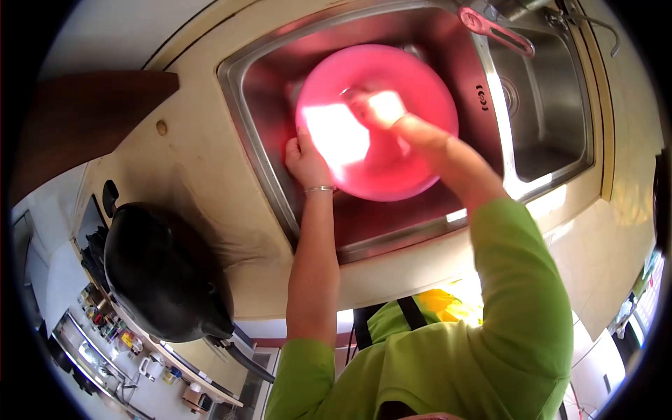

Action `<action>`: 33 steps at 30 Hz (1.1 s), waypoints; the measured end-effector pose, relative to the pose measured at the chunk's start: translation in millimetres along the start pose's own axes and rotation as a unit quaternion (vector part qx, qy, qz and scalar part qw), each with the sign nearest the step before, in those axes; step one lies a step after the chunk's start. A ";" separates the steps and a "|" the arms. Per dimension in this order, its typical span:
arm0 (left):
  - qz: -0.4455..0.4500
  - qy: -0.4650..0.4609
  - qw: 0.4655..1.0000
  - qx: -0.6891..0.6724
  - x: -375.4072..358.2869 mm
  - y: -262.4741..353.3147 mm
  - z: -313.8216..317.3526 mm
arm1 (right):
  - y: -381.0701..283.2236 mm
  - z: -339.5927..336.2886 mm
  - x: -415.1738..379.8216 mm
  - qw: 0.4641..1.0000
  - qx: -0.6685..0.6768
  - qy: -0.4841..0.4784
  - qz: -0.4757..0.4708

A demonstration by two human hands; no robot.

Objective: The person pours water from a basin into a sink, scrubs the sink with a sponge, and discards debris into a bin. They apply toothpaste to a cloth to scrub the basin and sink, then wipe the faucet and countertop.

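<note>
A round pink plastic basin (427, 77) sits tilted inside the large steel sink (234, 73), with strong sunlight whitening part of it. My left hand (306, 162), a bracelet at its wrist, grips the basin's left rim. Inside the basin is my right hand (381, 108), down near its inner surface. Motion and glare blur its fingers, so whether it holds anything is hidden.
A smaller sink bowl (546, 112) adjoins on the right, below a lever-handled tap (497, 31). On the counter to the left stands a black wok (157, 273). A dark brown panel (91, 126) juts in at upper left.
</note>
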State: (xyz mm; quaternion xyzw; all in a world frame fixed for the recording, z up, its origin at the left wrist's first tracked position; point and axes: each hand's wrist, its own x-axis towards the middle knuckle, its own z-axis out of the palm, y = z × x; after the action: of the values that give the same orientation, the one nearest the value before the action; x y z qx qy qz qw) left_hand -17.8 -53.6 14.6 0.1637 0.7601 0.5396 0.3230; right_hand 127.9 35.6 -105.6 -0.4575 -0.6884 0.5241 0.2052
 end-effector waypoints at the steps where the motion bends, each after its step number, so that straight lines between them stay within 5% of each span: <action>1: -0.004 0.001 1.000 -0.022 2.4 0.0 1.0 | -49.4 -38.6 -8.7 0.994 -0.091 0.001 0.055; 2: -0.010 0.006 0.999 -0.048 3.4 0.4 2.1 | -33.1 -50.8 -18.2 0.926 -0.371 0.049 -0.058; 5: -0.032 0.011 0.998 -0.049 1.5 2.9 3.5 | -52.5 -35.3 -67.5 0.923 -0.383 0.021 -0.038; 7: -0.040 0.001 0.997 -0.066 5.3 2.5 3.4 | -99.8 -25.5 -83.8 0.982 -0.077 -0.152 0.085; 8: -0.053 -0.009 0.996 -0.075 4.9 0.9 1.7 | -91.9 -28.4 -79.4 0.982 -0.076 -0.152 0.086; 11: -0.083 -0.013 0.991 -0.108 3.2 3.2 4.3 | -41.0 -47.8 -25.0 0.985 -0.048 0.099 0.131; 12: -0.081 -0.009 0.991 -0.105 4.0 4.6 3.9 | -34.9 -45.3 -10.2 0.934 -0.306 0.159 -0.090; 14: -0.035 -0.028 0.997 -0.063 -0.1 5.2 2.1 | -58.2 -16.5 3.7 0.965 -0.229 0.129 -0.021; 15: -0.035 -0.028 0.997 -0.060 -0.8 4.6 1.4 | -132.4 -29.4 -21.8 0.993 0.074 0.052 0.075; 16: -0.062 -0.021 0.995 -0.071 -0.9 4.8 1.3 | -202.0 -43.9 -48.0 0.915 0.367 -0.029 0.162; 17: -0.087 -0.015 0.993 -0.083 0.0 6.3 0.0 | -138.2 -1.3 -38.3 0.993 0.070 -0.089 -0.014; 18: -0.086 -0.014 0.993 -0.083 0.6 6.9 -1.9 | -77.1 40.2 -28.7 0.954 -0.228 -0.038 -0.192; 19: -0.088 -0.017 0.991 -0.100 1.6 5.5 -2.1 | -94.0 7.8 -49.6 0.927 -0.220 -0.143 -0.267; 20: -0.090 -0.021 0.989 -0.117 3.3 3.7 -2.3 | -93.9 -11.8 -57.9 0.976 -0.070 -0.202 0.037; 21: -0.103 -0.035 0.983 -0.145 4.4 1.0 -3.4 | -93.2 -30.3 -67.9 0.906 0.089 -0.239 0.337; 22: -0.104 -0.033 0.983 -0.147 2.8 1.9 -5.2 | -98.0 -66.0 -67.5 0.941 -0.085 -0.293 0.148; 23: -0.111 -0.041 0.985 -0.126 4.5 4.4 -4.4 | -49.1 -74.9 -58.3 0.972 -0.107 -0.194 0.085; 24: -0.117 -0.047 0.987 -0.104 7.2 5.6 -1.8 | -35.6 -83.7 -43.3 0.973 -0.033 -0.130 0.189; 25: -0.116 -0.043 0.987 -0.104 6.9 3.5 -1.2 | -28.2 -82.7 -27.3 0.926 -0.329 -0.067 -0.174; 27: -0.082 -0.056 0.992 -0.078 7.6 0.2 -1.9 | -39.4 -55.7 6.7 0.927 -0.357 0.046 -0.102; 32: -0.110 -0.031 0.985 -0.133 9.1 -2.4 -4.2 | -118.7 34.1 -19.4 0.936 -0.320 -0.015 -0.145; 33: -0.133 -0.031 0.977 -0.165 6.8 -1.2 -7.9 | -106.7 38.7 -32.9 0.980 -0.169 -0.030 -0.104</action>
State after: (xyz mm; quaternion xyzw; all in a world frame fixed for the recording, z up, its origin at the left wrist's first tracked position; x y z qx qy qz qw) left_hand -27.9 -55.6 13.0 0.0220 0.6652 0.6044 0.4379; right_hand 70.5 -16.3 -16.2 -0.3957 -0.8168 0.3893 0.1570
